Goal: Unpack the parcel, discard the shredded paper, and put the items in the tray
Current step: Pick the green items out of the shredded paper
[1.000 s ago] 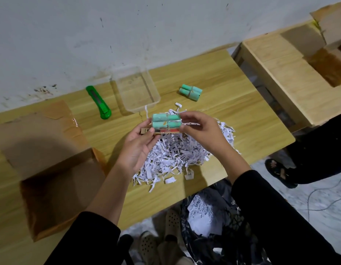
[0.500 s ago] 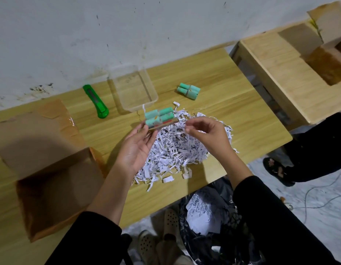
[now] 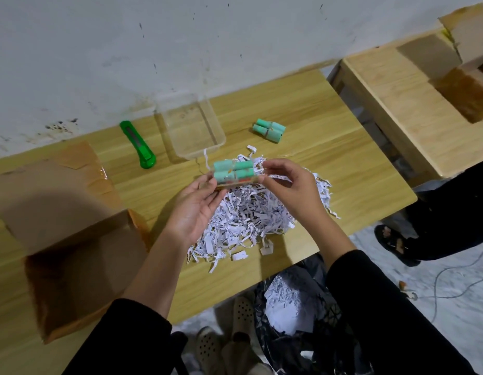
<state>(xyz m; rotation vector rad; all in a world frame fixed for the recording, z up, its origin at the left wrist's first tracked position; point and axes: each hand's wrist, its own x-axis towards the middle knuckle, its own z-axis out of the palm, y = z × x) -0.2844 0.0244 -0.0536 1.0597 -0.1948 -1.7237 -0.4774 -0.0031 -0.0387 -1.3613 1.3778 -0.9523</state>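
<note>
Bundle [image 3: 233, 174] of teal cylinders (taped together) is held above the shredded paper [image 3: 251, 215], pinched at its ends by the left hand [image 3: 194, 209] and right hand [image 3: 287, 185]. Clear tray [image 3: 218, 131] sits at 12 o'clock of it; a second bundle [image 3: 269, 130] at 1; cutter [image 3: 138, 144] at 10.

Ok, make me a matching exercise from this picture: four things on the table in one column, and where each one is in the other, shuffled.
Things:
1. green utility knife
2. clear tray
3. shredded paper
4. open cardboard box

Places:
A. heaped at the table's near edge, under the hands
B. at the table's left end
C. just left of the tray
D. by the wall, between the knife and a loose green bundle

Pairs: 1-C, 2-D, 3-A, 4-B
</note>
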